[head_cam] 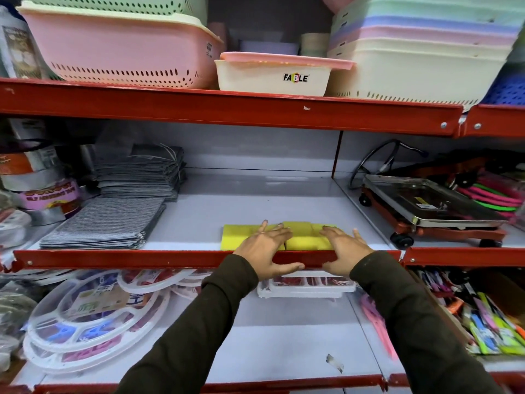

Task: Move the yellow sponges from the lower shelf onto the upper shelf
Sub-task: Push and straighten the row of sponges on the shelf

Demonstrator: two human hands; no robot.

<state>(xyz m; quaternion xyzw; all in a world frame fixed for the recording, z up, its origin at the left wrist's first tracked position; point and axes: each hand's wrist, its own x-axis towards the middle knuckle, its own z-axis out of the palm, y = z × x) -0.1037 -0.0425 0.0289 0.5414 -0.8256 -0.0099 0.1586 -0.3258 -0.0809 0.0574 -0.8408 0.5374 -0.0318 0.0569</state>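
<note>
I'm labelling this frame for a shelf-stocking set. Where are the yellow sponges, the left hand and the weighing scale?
yellow sponges [237, 237]: head view, bare top of the leftmost sponge.
left hand [262, 248]: head view, back of the hand.
weighing scale [426, 201]: head view, its steel platter.

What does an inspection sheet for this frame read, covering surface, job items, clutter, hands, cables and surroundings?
Surface: white middle shelf with red front lip, mostly bare at centre.
Job's things: yellow sponges lie at its front edge.
Clutter: grey cloth stacks left; weighing scale right.
Grippers: left hand and right hand rest spread on the sponges, not gripping.
Cables: black cord behind the scale.
Surroundings: baskets above; white round racks below.
</note>
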